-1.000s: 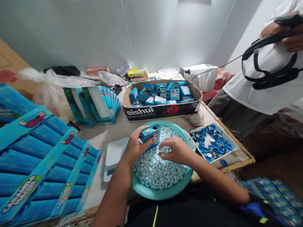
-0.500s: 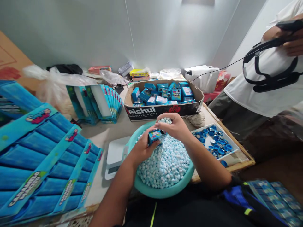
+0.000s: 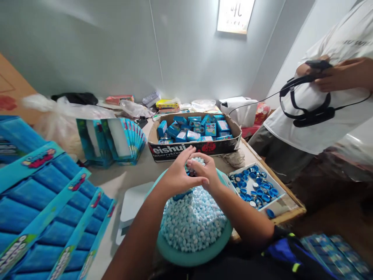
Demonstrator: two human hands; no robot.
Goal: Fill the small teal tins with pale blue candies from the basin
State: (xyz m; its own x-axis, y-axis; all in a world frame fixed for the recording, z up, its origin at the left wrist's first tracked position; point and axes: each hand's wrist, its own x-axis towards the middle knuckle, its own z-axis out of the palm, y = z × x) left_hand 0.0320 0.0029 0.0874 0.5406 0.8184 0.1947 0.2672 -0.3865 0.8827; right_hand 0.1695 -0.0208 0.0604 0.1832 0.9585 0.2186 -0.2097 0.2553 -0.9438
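Observation:
My left hand (image 3: pixel 176 177) is curved over a small blue candy box (image 3: pixel 183 194), which shows only in part beneath it, low over the candies. My right hand (image 3: pixel 208 175) is cupped against the left and closed around a heap of pale blue and white candies (image 3: pixel 198 160). The fingers and thumbs of both hands meet around this heap, above the box. The box's mouth is mostly hidden. Below the hands is a turquoise basin (image 3: pixel 186 259), full of loose candies (image 3: pixel 195 225) of the same kind.
Behind the basin stands a carton (image 3: pixel 175 155) of small blue boxes. A white tray (image 3: pixel 276 200) of blue round caps lies right; a white scale (image 3: pixel 131 204) left. Blue display packs (image 3: pixel 52 210) fill the left side. Another person (image 3: pixel 329 97) holds a black strap device (image 3: pixel 314 116).
The view has tilted up and shifted right. My right hand has come closer over the box, and my left hand has turned so that its fingers and thumb surround the candies. The box sits lower.

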